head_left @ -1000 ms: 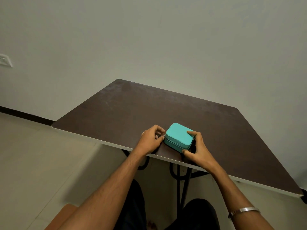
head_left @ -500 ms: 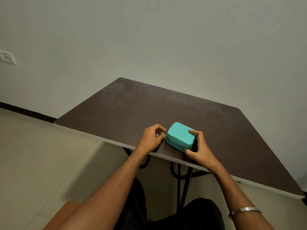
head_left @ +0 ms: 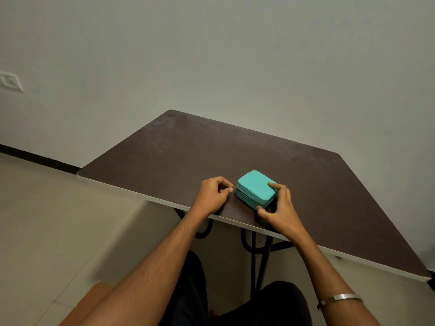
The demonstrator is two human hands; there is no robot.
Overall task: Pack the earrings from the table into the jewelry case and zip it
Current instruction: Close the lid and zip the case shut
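A small turquoise jewelry case (head_left: 255,187) lies with its lid down on the dark brown table (head_left: 164,156), near the front edge. My left hand (head_left: 213,195) pinches the small metal zipper pull (head_left: 234,187) at the case's left end. My right hand (head_left: 279,208) grips the case's right end, forefinger on the lid and thumb against the front side. No earrings are in sight on the table.
The table's white front edge (head_left: 131,192) runs just below my hands. Black metal table legs (head_left: 255,252) stand beneath it. A grey wall rises behind, with a white switch plate (head_left: 10,81) at the far left. My legs show at the bottom.
My left hand has drawn slightly away from the case's left end, with the zipper pull now visible between its fingertips. My right hand keeps its grip on the case.
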